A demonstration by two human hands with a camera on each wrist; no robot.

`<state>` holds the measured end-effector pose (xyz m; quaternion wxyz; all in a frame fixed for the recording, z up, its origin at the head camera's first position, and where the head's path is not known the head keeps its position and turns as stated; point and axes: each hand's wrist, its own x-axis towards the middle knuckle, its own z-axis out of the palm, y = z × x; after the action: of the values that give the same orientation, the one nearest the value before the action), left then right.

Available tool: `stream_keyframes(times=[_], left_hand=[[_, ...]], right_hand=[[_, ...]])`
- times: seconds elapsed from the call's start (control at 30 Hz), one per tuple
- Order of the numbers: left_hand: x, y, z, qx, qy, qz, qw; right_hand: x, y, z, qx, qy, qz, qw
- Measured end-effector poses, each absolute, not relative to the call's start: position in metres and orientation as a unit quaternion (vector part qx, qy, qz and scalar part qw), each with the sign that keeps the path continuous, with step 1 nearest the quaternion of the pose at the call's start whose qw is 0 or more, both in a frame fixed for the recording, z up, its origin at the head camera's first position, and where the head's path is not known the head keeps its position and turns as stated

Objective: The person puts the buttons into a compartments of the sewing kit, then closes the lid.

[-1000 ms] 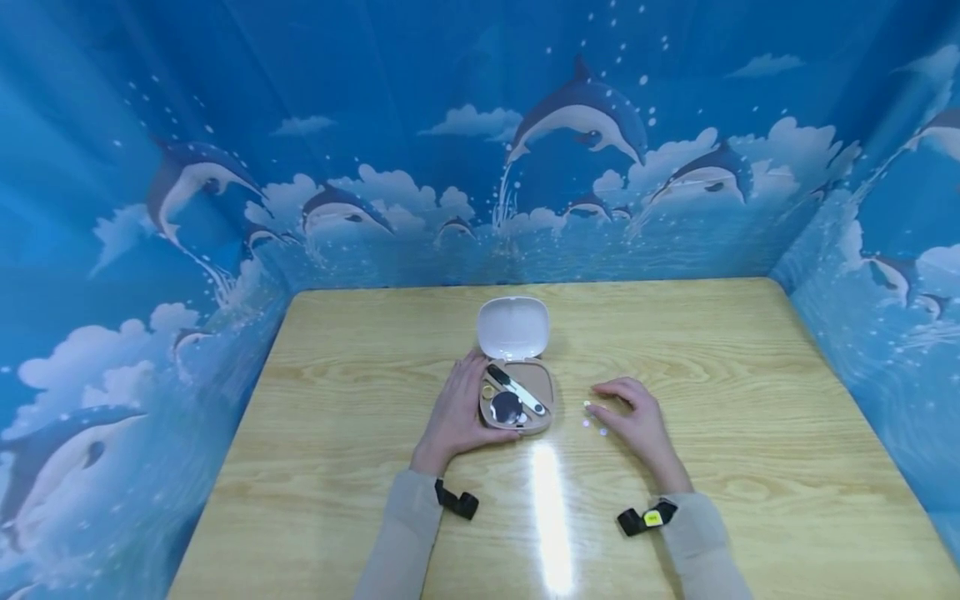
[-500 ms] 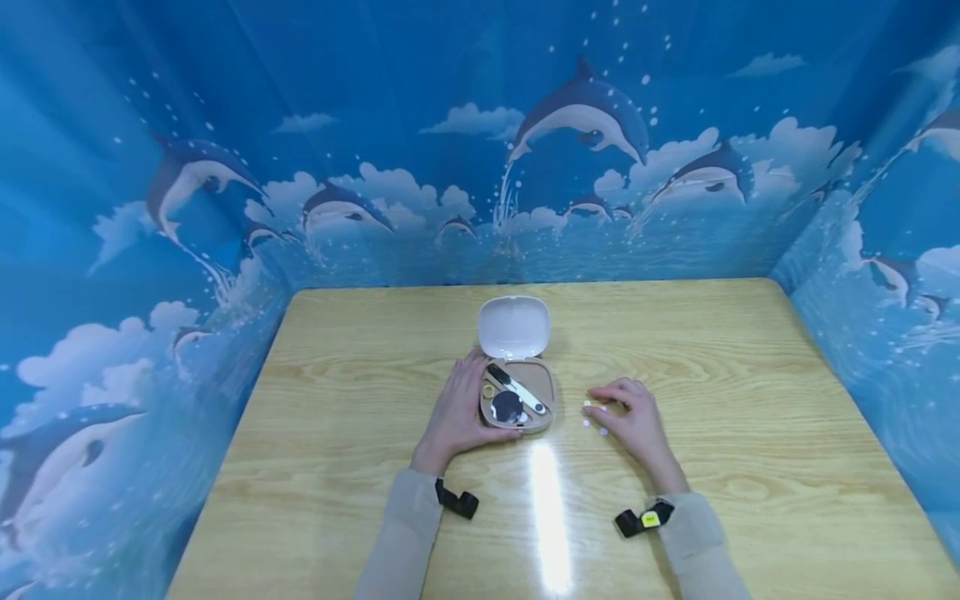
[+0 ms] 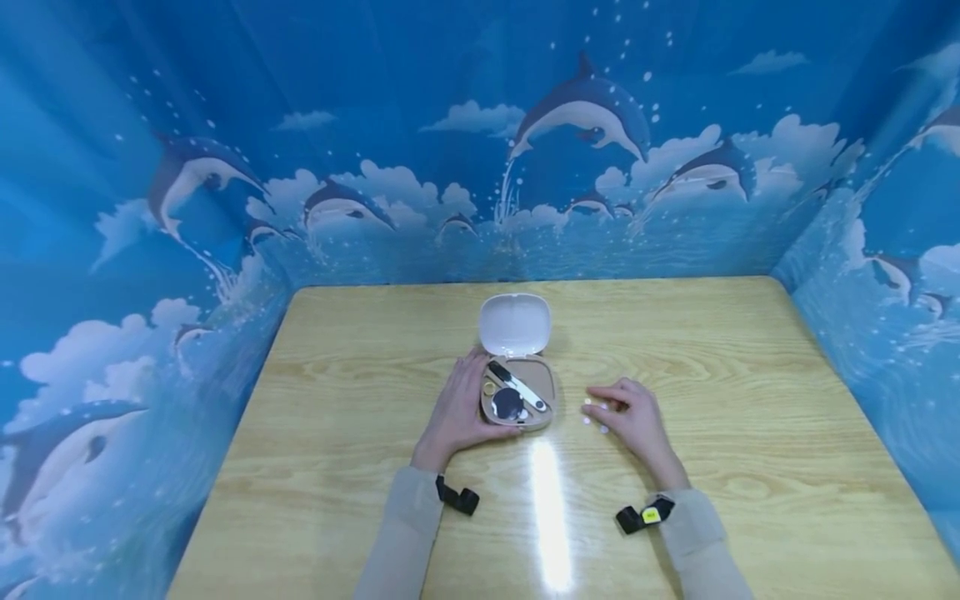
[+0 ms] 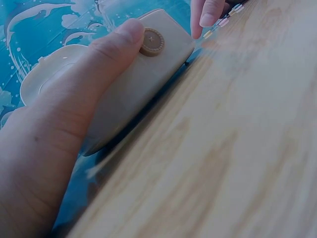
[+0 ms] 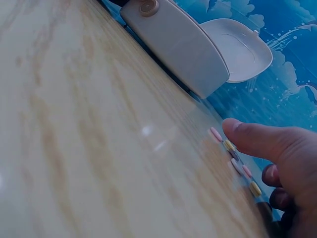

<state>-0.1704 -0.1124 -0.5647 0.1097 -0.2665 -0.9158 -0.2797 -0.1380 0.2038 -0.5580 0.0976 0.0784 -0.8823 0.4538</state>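
Note:
In the head view a beige compartment case (image 3: 542, 379) lies with its white hinged lid (image 3: 514, 325) raised. My left hand (image 3: 453, 412) grips its left side, thumb along the front wall beside a round ribbed button (image 4: 152, 41). Inside lie a slim white-and-black item (image 3: 519, 387), a small gold ring (image 3: 490, 388) and a dark round disc (image 3: 507, 404). Right of the case, my right hand (image 3: 633, 417) hovers over several small flat pastel pieces (image 5: 237, 166), thumb and index finger apart. The right wrist view shows the thumb tip close beside a yellow piece (image 5: 229, 145), other fingers curled below.
The wood-grain table (image 3: 750, 433) extends around the case, with a bright light reflection in front of it. A blue dolphin-print curtain (image 3: 420, 150) encloses the back and sides. A black camera (image 3: 465, 502) is strapped to each wrist.
My right thumb and index finger have shifted slightly left over the small pieces and drawn a little closer together. My left hand and the case look unmoved.

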Motion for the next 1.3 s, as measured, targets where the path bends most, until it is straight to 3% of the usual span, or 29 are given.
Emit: stream_keyframes(times=[1.3], left_hand=[[-0.17,-0.1114,-0.5642,-0.253,-0.919,-0.288,0.087]], right_hand=[[-0.1401,0.2009,-0.5609,0.086,-0.873,0.46,0.139]])
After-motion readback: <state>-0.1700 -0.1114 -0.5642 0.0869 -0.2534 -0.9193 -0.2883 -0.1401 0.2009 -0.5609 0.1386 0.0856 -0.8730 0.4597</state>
